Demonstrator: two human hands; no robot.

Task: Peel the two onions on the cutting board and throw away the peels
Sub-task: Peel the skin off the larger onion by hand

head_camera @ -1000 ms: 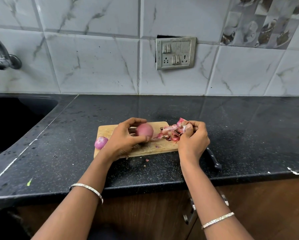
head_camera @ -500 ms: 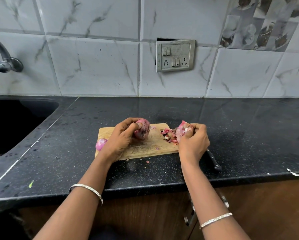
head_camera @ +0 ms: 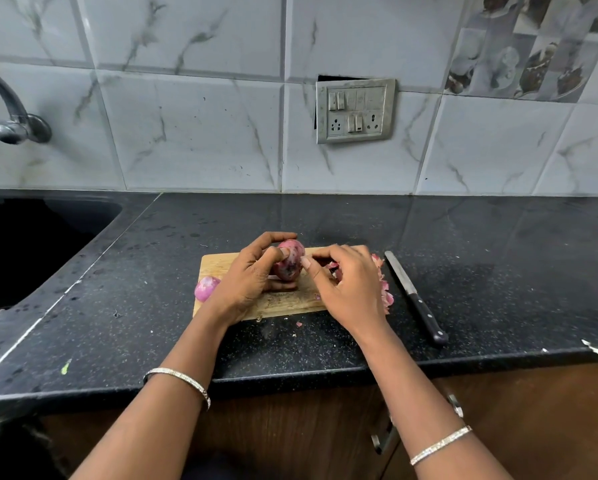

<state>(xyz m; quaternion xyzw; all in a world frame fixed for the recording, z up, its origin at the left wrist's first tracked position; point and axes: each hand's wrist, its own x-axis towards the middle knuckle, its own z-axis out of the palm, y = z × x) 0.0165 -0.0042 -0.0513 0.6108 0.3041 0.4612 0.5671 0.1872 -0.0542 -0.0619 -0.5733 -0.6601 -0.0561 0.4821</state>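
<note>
The marbled tile wall (head_camera: 193, 133) rises behind the cutting board (head_camera: 218, 263), and the black speckled counter (head_camera: 464, 237) lies under the board. A dark sink (head_camera: 31, 244) is sunk into the counter well to the left of the board. The wooden board itself sits near the counter's front edge, right in front of you.

Your left hand (head_camera: 249, 282) is over the middle of the board. Its fingers and thumb are curled round a red onion (head_camera: 290, 263), holding it just above the wood. Your right hand (head_camera: 349, 289) covers the board's right end with its fingers bent and the tips meeting the onion's right side. You cannot tell whether they have pinched any skin.

A black-handled knife (head_camera: 413, 296) lies on the counter just right of the board, blade pointing away from you. A metal switch plate (head_camera: 355, 110) is fixed to the wall above and behind the board, and a tap (head_camera: 17, 123) juts from the wall far to the board's left.

The second onion (head_camera: 206, 287) rests at the board's left edge, peeled and pale purple. Loose pink peels (head_camera: 386, 294) are heaped at the board's right edge, partly under your right hand. A few small scraps dot the counter in front of the board.
</note>
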